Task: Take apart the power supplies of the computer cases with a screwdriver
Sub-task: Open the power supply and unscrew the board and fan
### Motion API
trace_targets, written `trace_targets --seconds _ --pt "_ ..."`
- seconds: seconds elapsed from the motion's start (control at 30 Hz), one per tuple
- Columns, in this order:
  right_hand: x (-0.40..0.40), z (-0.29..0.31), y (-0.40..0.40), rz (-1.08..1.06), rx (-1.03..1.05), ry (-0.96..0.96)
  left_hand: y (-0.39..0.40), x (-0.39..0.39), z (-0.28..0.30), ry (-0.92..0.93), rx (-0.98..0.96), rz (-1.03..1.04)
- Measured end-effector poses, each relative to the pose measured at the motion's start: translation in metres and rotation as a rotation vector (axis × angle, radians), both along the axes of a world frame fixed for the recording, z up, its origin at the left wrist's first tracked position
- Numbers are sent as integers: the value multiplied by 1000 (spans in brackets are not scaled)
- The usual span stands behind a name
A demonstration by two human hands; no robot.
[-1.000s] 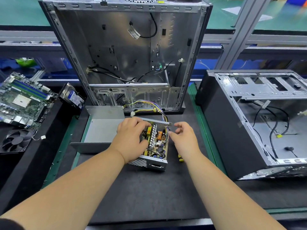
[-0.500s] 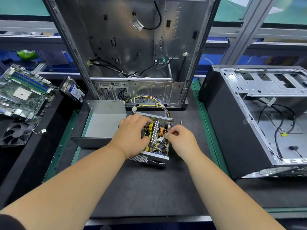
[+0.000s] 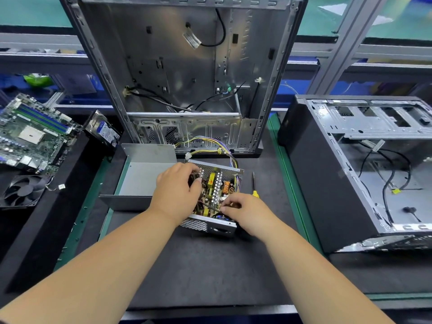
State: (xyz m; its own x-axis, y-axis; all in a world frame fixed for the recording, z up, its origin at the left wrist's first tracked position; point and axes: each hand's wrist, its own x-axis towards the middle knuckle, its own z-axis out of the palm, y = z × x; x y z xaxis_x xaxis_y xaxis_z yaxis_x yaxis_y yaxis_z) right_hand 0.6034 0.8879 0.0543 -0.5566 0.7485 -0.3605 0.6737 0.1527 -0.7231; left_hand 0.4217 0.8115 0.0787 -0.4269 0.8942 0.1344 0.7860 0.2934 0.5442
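Note:
The opened power supply lies on the black mat in front of me, its circuit board with yellow and copper parts exposed. My left hand grips its left side, fingers curled over the far-left components. My right hand pinches at the near right edge of the circuit board, fingertips together. A bundle of coloured wires runs from the supply toward the upright case. A screwdriver with a yellow handle lies on the mat just right of the supply, held by neither hand.
The supply's grey cover lies to the left. An upright empty case stands behind, and another case lies on its side at right. A motherboard, hard drive and fan sit at far left.
My right hand has slid from the far right corner of the supply toward me to the near right edge of the board, uncovering the screwdriver. My left hand has kept its hold.

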Motion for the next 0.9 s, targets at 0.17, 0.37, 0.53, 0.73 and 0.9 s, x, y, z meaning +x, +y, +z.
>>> trace_targets --seconds 0.17,0.37,0.53,0.73,0.9 --pt "17 3 12 -69 223 39 -1 -12 13 -147 -84 -78" --pt "25 -1 16 -146 136 54 -8 -31 23 104 -440 -104" --pt "18 1 12 -109 164 48 -6 -27 19 -14 -423 -56" --pt "11 3 11 -119 162 73 -12 -12 18 11 -205 -87" --pt "7 7 9 -129 167 103 -13 -2 31 28 -3 -165"
